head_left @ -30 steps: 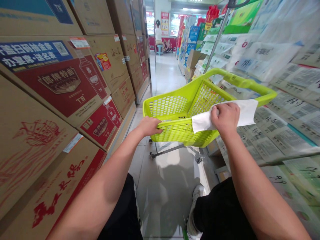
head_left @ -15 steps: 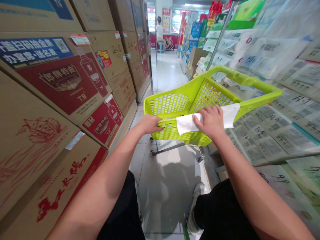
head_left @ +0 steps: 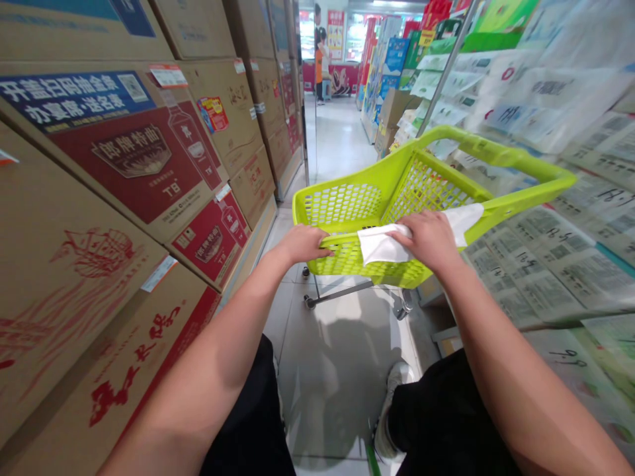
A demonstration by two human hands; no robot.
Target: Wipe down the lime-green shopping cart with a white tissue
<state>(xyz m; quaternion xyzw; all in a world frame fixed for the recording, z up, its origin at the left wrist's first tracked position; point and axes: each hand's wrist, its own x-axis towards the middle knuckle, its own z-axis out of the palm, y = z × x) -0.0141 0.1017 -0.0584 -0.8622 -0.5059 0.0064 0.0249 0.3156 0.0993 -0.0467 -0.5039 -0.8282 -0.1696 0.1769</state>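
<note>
A lime-green shopping cart [head_left: 342,195] stands sideways before me, its handle end to the right. My left hand [head_left: 305,244] grips the near rim close to the cart's left end, fingers wrapped over the edge. Draped over the same rim, farther right, is a white cloth [head_left: 381,244]. My right hand [head_left: 429,238] is closed on this cloth and presses it against the rim, with part of the cloth showing on both sides of the hand. Dark small lettering or an object inside the basket is mostly hidden behind the near rim.
Stacked cardboard cartons [head_left: 143,158] line the left side. Packs of tissue paper [head_left: 550,244] with handwritten prices fill the right shelf. A metal post [head_left: 449,69] rises behind the cart. Down the aisle are an open brown box [head_left: 394,109] and people [head_left: 320,63] near a blue stool.
The view has shifted slightly, so cart and shelves sit a little farther right. The right hand appears slightly more closed on the cloth. A figure in orange has appeared far down the aisle.
</note>
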